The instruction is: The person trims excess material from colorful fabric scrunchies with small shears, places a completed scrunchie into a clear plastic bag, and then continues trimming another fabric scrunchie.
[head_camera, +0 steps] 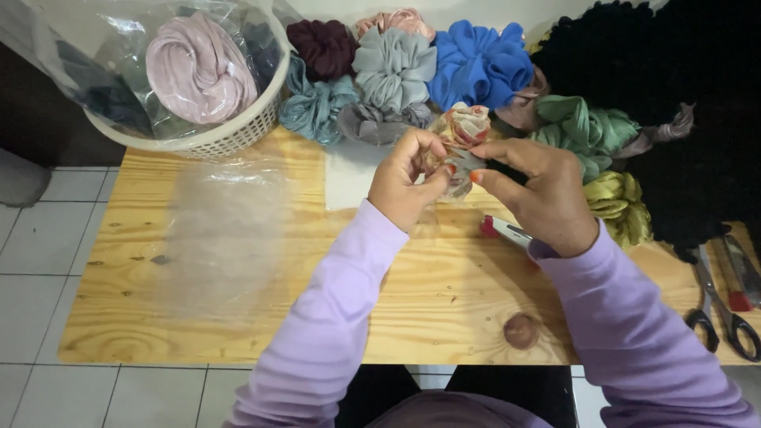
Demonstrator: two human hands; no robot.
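Two hands meet over the far middle of a pale wooden table (238,317) in the head view, both working on one patterned scrunchie (464,131) of cream, pink and grey cloth. The left hand (408,178) has its fingers curled narrow, thumb and fingertips pinching the near left edge of the scrunchie. The right hand (543,190) pinches it from the right with thumb and forefinger closed on the cloth, and a small red-and-silver tool (501,230) shows under its palm; whether the hand grips that tool or it lies on the table, I cannot tell. The scrunchie is held just above the tabletop, touching the row of other scrunchies behind it: a dark maroon one (321,47), a grey one (394,67), a bright blue one (479,63), a teal one (313,107), a green one (583,127) and a yellow-olive one (618,202) nearer on the right. At the far left stands a white basket (230,135) lined with clear plastic, holding a pale pink bundle of cloth (198,67). A clear plastic bag (226,230) lies flat on the left of the table. Scissors (717,305) lie at the near right edge, beside black knitted cloth (682,103).
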